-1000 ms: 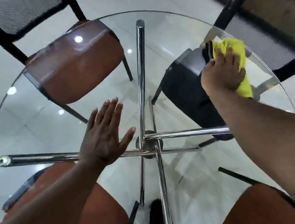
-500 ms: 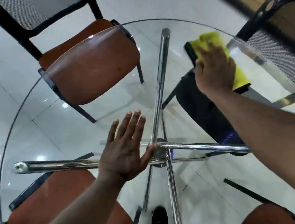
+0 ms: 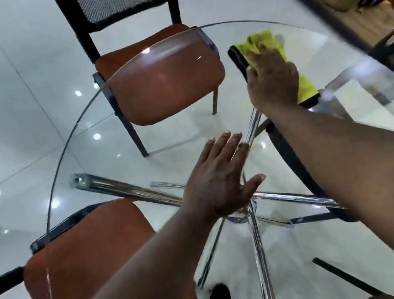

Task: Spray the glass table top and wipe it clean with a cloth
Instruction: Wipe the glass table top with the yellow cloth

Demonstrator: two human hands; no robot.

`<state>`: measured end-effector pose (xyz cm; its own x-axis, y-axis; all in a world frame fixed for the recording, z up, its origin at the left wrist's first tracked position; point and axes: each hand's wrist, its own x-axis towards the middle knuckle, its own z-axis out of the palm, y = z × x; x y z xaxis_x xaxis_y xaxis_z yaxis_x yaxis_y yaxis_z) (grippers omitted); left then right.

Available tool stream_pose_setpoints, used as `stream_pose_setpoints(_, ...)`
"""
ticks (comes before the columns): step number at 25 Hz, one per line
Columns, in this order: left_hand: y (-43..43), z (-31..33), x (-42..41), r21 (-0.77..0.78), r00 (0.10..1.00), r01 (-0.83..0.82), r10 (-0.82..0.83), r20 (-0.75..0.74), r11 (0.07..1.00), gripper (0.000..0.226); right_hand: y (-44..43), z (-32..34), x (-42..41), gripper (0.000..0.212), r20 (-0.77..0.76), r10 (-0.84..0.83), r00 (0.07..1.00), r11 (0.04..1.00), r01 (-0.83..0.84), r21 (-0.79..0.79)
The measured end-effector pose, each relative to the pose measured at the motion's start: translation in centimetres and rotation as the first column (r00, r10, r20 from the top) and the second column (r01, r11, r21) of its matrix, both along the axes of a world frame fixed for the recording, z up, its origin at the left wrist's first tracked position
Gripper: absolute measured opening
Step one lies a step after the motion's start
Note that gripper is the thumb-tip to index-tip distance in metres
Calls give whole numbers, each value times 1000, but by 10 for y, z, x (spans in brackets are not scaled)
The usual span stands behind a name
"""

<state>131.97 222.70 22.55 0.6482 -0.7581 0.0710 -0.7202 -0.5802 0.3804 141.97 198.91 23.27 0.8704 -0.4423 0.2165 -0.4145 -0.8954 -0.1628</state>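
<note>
On the round clear glass worktop [image 3: 326, 54], the left hand [image 3: 218, 179] lies flat, fingers straight, near the centre, seemingly bracing, while the right hand [image 3: 271, 79], fingers flat, presses a yellow cloth [image 3: 259, 39] near the far rim.

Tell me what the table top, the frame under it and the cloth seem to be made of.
Table top: clear glass, glossy; the chairs and floor show through it. Frame: metal tubing, probably chromed steel, judging by its mirror-bright shine. Cloth: soft yellow fabric, possibly microfibre; it bunches under the right hand, but blur hides the weave.
</note>
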Motion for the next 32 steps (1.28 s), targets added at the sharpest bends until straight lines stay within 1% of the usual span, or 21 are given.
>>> stream_pose_setpoints(1, 12, 0, 0, -4, 1000, -15, 15, 11, 1000, 73, 24, -1, 17, 51, -10, -115, 993, 993, 115, 39)
stream_pose_setpoints(2, 30, -1, 1, 28, 999, -24, 23, 39, 999, 71, 53, -2, 29, 52, -41, -126, 991, 990, 128, 59)
stream_pose_setpoints(4, 81, -2, -3, 81, 994, -71, 63, 92, 994, 67, 116, -6, 39, 52, -55, 116, 992, 993, -114, 35)
stream_pose_setpoints(6, 134, 2, -23, 53, 978, -186, 180, 105, 981, 59, 173, -10, 28, 50, -33, 370, 928, 929, -371, -11)
stream_pose_setpoints(10, 234, 15, -78, -10, 893, -442, 441, 88, 897, 43, 250, -8, -28, 49, -43, 576, 816, 817, -576, 17)
stream_pose_setpoints(12, 263, 24, -99, -45, 853, -520, 521, 33, 853, 40, 276, -2, -65, 49, -30, 661, 750, 751, -660, 41)
stream_pose_setpoints(13, 269, 29, -105, -63, 845, -534, 535, 4, 843, 39, 290, 1, -86, 50, -28, 694, 720, 720, -692, 58)
stream_pose_setpoints(15, 261, 40, -124, 37, 848, -530, 529, 20, 847, 39, 319, 3, -138, 49, -26, 738, 674, 673, -732, 107)
stream_pose_setpoints(16, 259, 46, -132, 34, 854, -521, 520, 23, 853, 38, 331, 2, -169, 48, -20, 752, 659, 655, -744, 136)
stream_pose_setpoints(19, 285, 54, -120, -188, 849, -514, 528, 33, 837, 31, 342, -2, -264, 49, -23, 834, 552, 550, -825, 128)
stream_pose_setpoints(21, 299, 60, -125, -230, 865, -475, 499, 56, 849, 30, 324, -1, -311, 50, -55, 876, 480, 483, -872, 77)
stream_pose_setpoints(23, 291, 77, -137, -329, 892, -419, 452, 27, 846, 35, 293, 2, -328, 49, -84, 900, 427, 431, -901, 45)
stream_pose_setpoints(24, 284, 86, -148, -376, 884, -434, 467, -3, 819, 35, 279, 4, -324, 48, -103, 895, 433, 439, -898, 35)
stream_pose_setpoints(25, 283, 88, -155, -408, 851, -502, 520, -75, 762, 33, 269, 3, -313, 48, -111, 871, 478, 483, -876, 18)
stream_pose_setpoints(26, 287, 90, -152, -373, 776, -627, 588, -228, 684, 33, 263, 0, -297, 48, -101, 819, 565, 569, -823, 6)
stream_pose_setpoints(27, 296, 84, -141, -293, 628, -777, 646, -435, 558, 35, 261, -1, -275, 48, -83, 728, 681, 684, -730, 9)
stream_pose_setpoints(28, 303, 77, -129, -186, 414, -900, 638, -649, 395, 39, 263, -1, -251, 48, -66, 610, 790, 792, -609, 29)
stream_pose_setpoints(29, 308, 74, -119, -111, 230, -960, 502, -834, 256, 41, 271, -2, -226, 48, -45, 500, 865, 866, -497, 57)
stream_pose_setpoints(30, 315, 69, -110, -77, 124, -985, 321, -939, 157, 40, 282, -2, -205, 48, -31, 426, 904, 902, -422, 85)
stream_pose_setpoints(31, 316, 65, -100, -59, 70, -996, 181, -981, 68, 33, 295, -1, -186, 48, -30, 394, 918, 914, -389, 111)
stream_pose_setpoints(32, 320, 58, -91, -28, 31, -999, 112, -993, 28, 27, 312, 0, -173, 48, -41, 399, 916, 911, -390, 135)
